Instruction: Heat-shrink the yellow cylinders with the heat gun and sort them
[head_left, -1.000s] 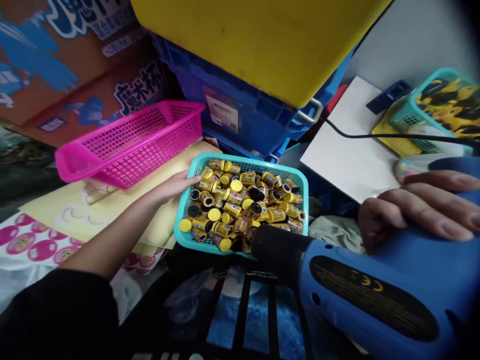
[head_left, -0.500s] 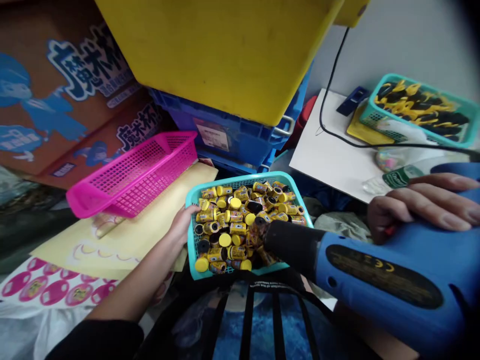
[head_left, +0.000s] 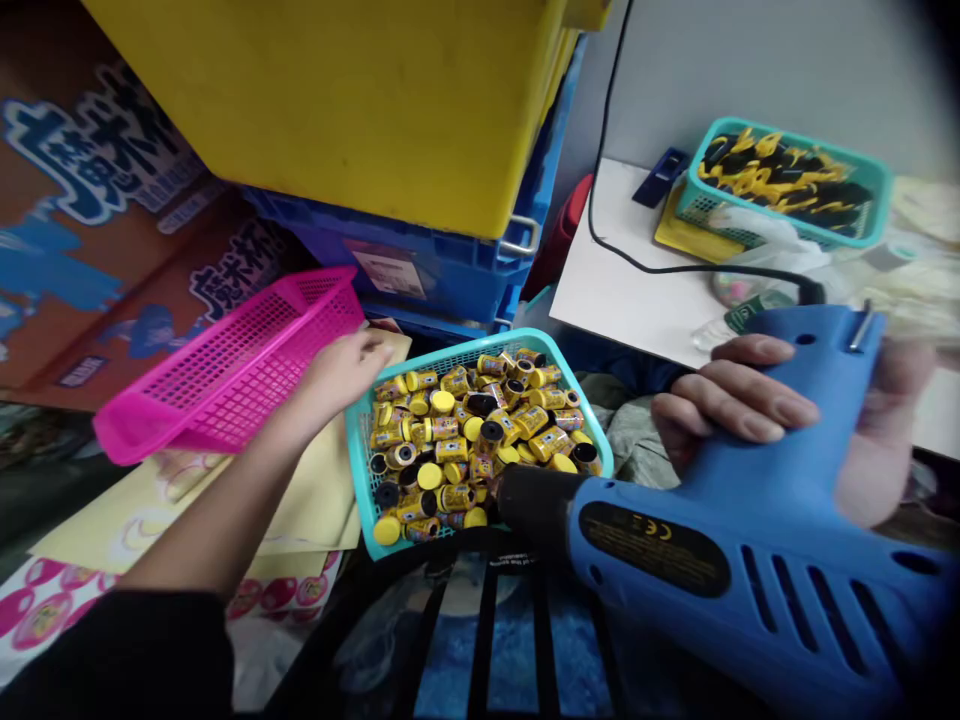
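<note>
A blue heat gun (head_left: 660,540) is gripped by its handle in my right hand (head_left: 739,390), fingers wrapped round it. Its dark nozzle points left, low over the right front part of a turquoise basket (head_left: 592,410). Inside that basket lie many small yellow-labelled bottles (head_left: 454,450), some with yellow caps and some showing black ends. My left hand (head_left: 349,365) is over the basket's back left corner, beside the pink basket (head_left: 232,365). Its fingers are loosely bent and partly hidden, with nothing visible in them.
Yellow and blue crates (head_left: 442,270) are stacked behind, beside printed cardboard boxes (head_left: 112,200). On the white table (head_left: 622,300) stands another turquoise basket (head_left: 874,215) with black and yellow pieces. A black cord (head_left: 600,150) runs to the heat gun. Yellowish sheets (head_left: 300,510) lie at left.
My left hand has come off the turquoise basket's left rim and moved up and back. The heat gun's nozzle has shifted left and toward me. The whole view has shifted too.
</note>
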